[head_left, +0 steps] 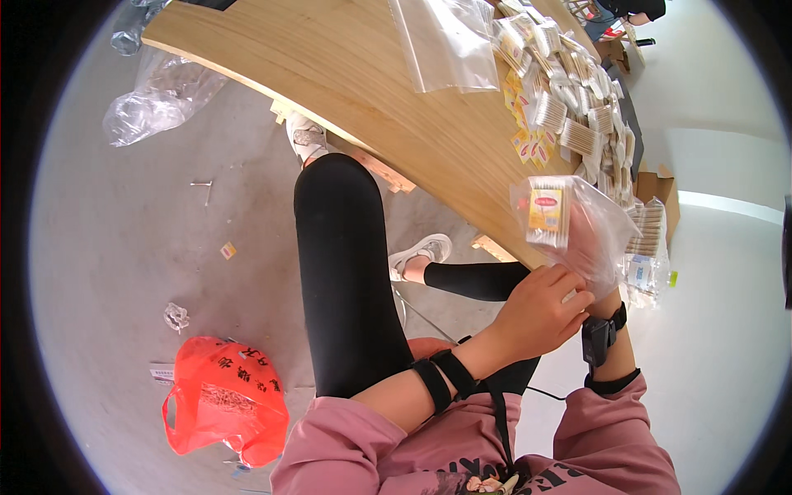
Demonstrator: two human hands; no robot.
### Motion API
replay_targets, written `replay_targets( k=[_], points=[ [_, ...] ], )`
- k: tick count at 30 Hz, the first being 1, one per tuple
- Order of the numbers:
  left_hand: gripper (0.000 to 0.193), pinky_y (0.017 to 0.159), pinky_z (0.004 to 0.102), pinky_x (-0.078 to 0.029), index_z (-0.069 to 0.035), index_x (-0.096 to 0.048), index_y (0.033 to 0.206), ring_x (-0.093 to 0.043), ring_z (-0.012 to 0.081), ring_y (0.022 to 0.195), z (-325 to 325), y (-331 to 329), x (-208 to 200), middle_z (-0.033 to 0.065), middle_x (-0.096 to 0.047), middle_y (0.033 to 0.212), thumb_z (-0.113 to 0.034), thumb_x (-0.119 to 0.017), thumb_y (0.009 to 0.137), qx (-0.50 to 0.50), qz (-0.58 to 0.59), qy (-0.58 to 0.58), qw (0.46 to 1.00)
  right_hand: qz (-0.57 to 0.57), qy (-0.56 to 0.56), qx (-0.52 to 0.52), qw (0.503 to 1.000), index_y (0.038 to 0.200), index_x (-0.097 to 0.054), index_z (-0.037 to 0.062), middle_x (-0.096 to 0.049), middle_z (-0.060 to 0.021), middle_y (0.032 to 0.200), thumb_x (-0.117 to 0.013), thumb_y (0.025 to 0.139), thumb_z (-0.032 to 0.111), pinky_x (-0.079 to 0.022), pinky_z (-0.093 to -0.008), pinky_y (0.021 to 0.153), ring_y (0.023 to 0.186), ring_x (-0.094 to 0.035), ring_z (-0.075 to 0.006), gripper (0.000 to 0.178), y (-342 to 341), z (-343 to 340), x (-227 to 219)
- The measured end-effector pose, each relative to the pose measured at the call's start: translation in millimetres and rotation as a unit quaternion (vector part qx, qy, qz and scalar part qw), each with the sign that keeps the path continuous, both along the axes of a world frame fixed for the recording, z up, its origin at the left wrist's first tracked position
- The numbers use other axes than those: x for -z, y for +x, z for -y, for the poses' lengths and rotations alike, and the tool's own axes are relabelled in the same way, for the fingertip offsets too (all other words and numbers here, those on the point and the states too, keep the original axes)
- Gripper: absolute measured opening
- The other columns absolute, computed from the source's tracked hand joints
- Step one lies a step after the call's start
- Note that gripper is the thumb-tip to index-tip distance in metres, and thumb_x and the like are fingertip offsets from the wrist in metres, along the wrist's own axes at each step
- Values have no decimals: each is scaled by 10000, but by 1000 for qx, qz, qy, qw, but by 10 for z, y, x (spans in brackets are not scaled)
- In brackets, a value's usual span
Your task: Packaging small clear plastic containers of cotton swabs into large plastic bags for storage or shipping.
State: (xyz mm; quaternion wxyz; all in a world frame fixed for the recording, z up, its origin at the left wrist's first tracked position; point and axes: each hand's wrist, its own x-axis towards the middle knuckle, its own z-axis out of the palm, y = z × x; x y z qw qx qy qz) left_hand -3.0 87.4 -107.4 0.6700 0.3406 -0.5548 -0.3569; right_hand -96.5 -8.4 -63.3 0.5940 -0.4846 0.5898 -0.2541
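In front of me, over the table's near edge, is a clear plastic bag [606, 210]. My left hand [544, 309] pinches the bag near its lower end, fingers curled together. Through the plastic my right hand [587, 235] shows blurred, reaching up along the bag with its wrist below. At its fingers sits a pack of cotton swabs [546, 213] with a yellow and red label; the hand seems closed on it, though the film veils the fingertips. Beyond lies a heap of cotton swab bundles [582, 124], beside several loose yellow label cards [528, 136].
A flat clear bag [445, 49] lies on the wooden table [330, 74]. More bagged swabs [648, 247] and a cardboard box [664, 194] stand to the right. On the floor are a red plastic bag [227, 404] and crumpled clear plastic [157, 99]. Another person [631, 10] is partly visible far off.
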Motion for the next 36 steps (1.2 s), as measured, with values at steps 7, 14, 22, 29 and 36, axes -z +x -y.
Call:
replay_targets(
  k=[7,14,22,29,36],
  points=[
    [223,764,373,-436,-73,-585,899,-537,260,882,-36,49,-30,58,-574,909,-122,-666,697,-8,17,-15,1000,-58,-13,-7,998,1176,-506,38,-586,-91,1062,-573,868,90,-470,-268,774,924,-560,-141,320,-26,-68,-41],
    [182,734,357,-479,-41,-583,959,-596,250,843,-52,60,20,110,-593,981,-114,-591,793,119,-148,174,966,-116,-29,-22,993,1159,-512,42,-585,-88,1046,-582,862,90,-470,-268,753,900,-563,-138,309,-49,-25,-128],
    [308,789,312,-520,-30,-436,1212,-615,173,902,61,74,175,74,-572,1068,-150,-455,929,220,-614,329,683,-166,-34,-29,985,1140,-519,46,-583,-86,1029,-593,855,89,-471,-267,730,872,-567,-135,297,62,-163,-128],
    [284,632,243,-511,-46,-477,1152,-610,121,818,44,-89,336,56,-582,1006,-148,-528,892,249,-450,400,758,-205,-28,-41,978,1123,-525,50,-582,-83,1013,-602,849,89,-471,-267,709,848,-570,-133,287,311,-154,-63],
    [280,711,258,-499,-85,-500,1141,-576,103,876,33,-256,348,5,-566,1006,-242,-514,910,318,-535,387,680,-252,-77,-58,963,1092,-531,56,-578,-70,967,-619,835,94,-469,-270,662,787,-570,-125,275,277,-104,107]
  ],
)
